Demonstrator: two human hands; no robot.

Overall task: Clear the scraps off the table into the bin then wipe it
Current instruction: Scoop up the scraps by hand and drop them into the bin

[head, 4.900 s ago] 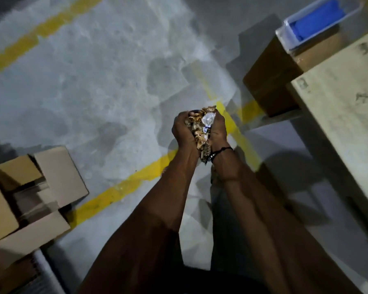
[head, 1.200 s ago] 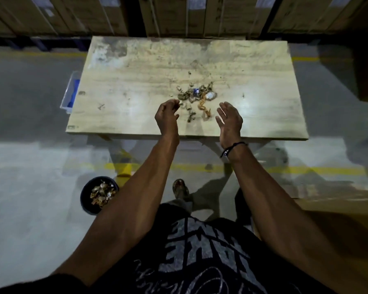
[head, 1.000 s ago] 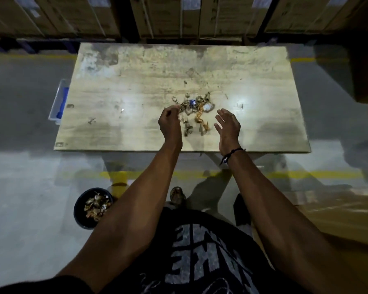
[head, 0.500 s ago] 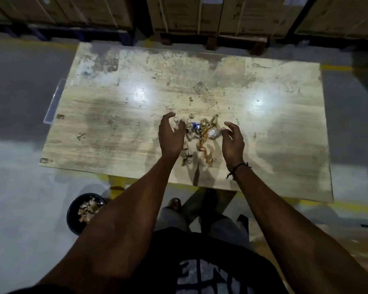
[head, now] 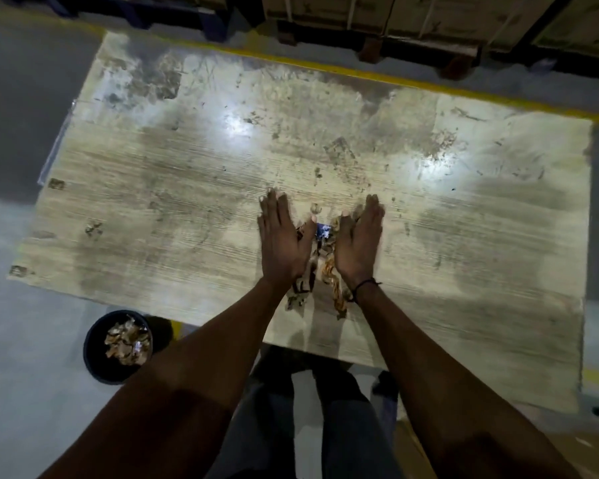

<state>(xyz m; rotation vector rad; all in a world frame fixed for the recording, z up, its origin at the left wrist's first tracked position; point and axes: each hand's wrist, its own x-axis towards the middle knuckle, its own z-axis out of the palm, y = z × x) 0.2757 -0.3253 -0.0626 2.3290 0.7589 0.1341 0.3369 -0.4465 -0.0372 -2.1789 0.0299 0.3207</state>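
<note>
Scraps (head: pixel 320 257): small brown and tan heap with one shiny blue-white bit, on the table between the two hands; the heap runs long from 12 to 6 o'clock, its near end trailing toward the table's near edge.
Left hand (head: pixel 284 243): flat, fingers straight and together, pointing to 12 o'clock, set against the heap's 9 o'clock side; it grasps nothing.
Right hand (head: pixel 358 243): same pose on the 3 o'clock side, fingers straight, thin black band at the wrist; it grasps nothing.
Change: half a second ago both hands were cupped with bent fingers and stood wider apart; now they lie flatter and closer, and the heap looks narrower. The view has tipped further down over the table.
Table (head: pixel 153 209): pale, worn wood grain, stained and scuffed, with two bright glare spots.
Bin (head: pixel 94 357): round, dark, on the floor at 8 o'clock of the heap, just off the table's near edge, holding more scraps.
Room: grey concrete floor, yellow line past the far edge, pallets at 12 o'clock.
</note>
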